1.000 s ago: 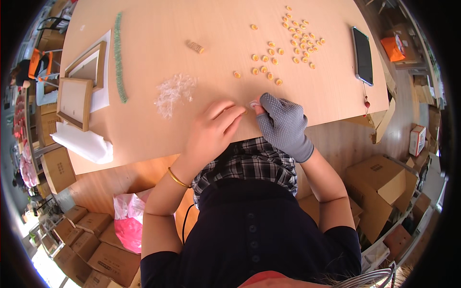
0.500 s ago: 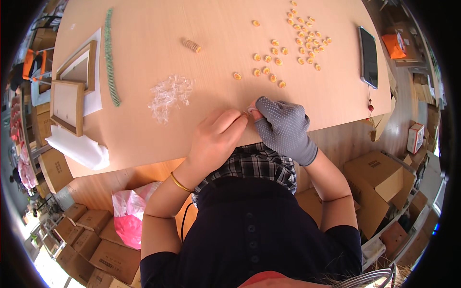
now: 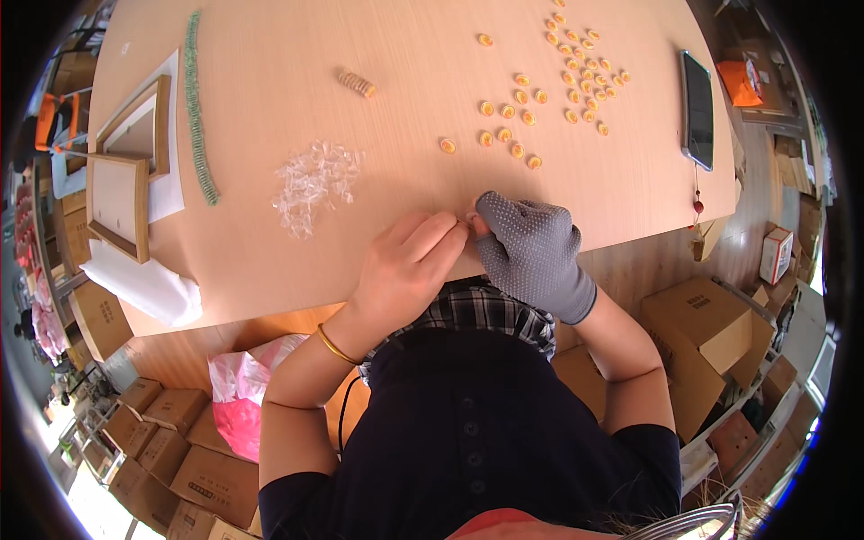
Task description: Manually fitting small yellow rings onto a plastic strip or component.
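Bare and pinched closed, my left hand point(image 3: 409, 261) meets my right hand point(image 3: 533, 252) above the table's near edge. A grey dotted glove covers the right hand, with the fingertips bare, and its fingers are curled closed. Whatever sits between the two sets of fingertips is too small to name. Beyond the hands, small yellow-orange oval pieces point(image 3: 508, 112) lie scattered. A pile of small clear plastic bits point(image 3: 315, 184) is left of them. Farther back lies a short stack of thin tan discs point(image 3: 356, 85).
A long row of green pieces point(image 3: 194, 108) runs along the table's left side, beside wooden frames point(image 3: 121, 205) and a white wrapped bundle point(image 3: 144, 281). A phone point(image 3: 697, 108) with a beaded strap lies at the right edge. Cardboard boxes point(image 3: 702, 324) stand on the floor.
The view has shifted slightly. Both hands stay together at nearly the same spot, with the fingers only slightly moved. The things on the table look unmoved.
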Motion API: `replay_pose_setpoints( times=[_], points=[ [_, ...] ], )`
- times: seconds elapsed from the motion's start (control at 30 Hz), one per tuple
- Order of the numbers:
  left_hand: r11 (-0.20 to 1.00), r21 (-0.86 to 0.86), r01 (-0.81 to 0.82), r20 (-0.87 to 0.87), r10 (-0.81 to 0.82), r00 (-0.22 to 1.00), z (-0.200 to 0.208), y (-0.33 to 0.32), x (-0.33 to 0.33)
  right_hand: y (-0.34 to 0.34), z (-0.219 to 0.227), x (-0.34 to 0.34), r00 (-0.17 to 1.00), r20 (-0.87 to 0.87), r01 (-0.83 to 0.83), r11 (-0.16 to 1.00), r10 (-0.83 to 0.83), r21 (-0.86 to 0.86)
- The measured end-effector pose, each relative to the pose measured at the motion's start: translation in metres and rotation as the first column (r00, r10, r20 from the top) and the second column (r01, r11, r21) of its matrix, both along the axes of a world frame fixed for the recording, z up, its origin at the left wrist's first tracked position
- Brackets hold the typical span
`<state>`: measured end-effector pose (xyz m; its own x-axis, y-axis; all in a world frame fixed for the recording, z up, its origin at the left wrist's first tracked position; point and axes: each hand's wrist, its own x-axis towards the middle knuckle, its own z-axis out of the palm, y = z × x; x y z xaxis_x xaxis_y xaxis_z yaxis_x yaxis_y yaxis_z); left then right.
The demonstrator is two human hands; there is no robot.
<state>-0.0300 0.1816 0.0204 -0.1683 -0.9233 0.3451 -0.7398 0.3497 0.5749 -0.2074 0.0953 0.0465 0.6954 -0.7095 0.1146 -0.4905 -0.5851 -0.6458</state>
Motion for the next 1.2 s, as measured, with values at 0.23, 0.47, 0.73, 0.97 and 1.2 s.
replay_pose_setpoints(
  times=[0.23, 0.47, 0.73, 0.97, 1.2],
  points=[
    [0.999, -0.031, -0.02, -0.021, 0.02, 1.0, -0.001, -0.001, -0.001, -0.001, -0.01, -0.002, 0.995, 0.053, 0.076, 0.996, -0.078, 0.048],
    [0.999, -0.028, -0.027, -0.022, 0.026, 0.999, 0.001, -0.002, -0.001, -0.002, -0.012, -0.002, 0.997, 0.068, 0.039, 0.998, -0.042, 0.039],
    [0.999, -0.023, -0.023, -0.039, 0.022, 0.999, 0.0, -0.001, -0.001, -0.004, -0.008, -0.003, 0.999, 0.048, 0.009, 1.0, -0.01, 0.022],
    [1.0, -0.016, -0.019, -0.06, 0.018, 0.998, 0.002, -0.003, 0.0, -0.002, -0.011, -0.002, 0.997, 0.072, 0.01, 0.999, -0.013, 0.038],
    [1.0, -0.026, 0.003, -0.029, -0.003, 1.0, -0.004, -0.002, 0.001, -0.001, -0.009, -0.002, 1.0, 0.029, 0.003, 0.999, -0.004, 0.04]
  ],
)
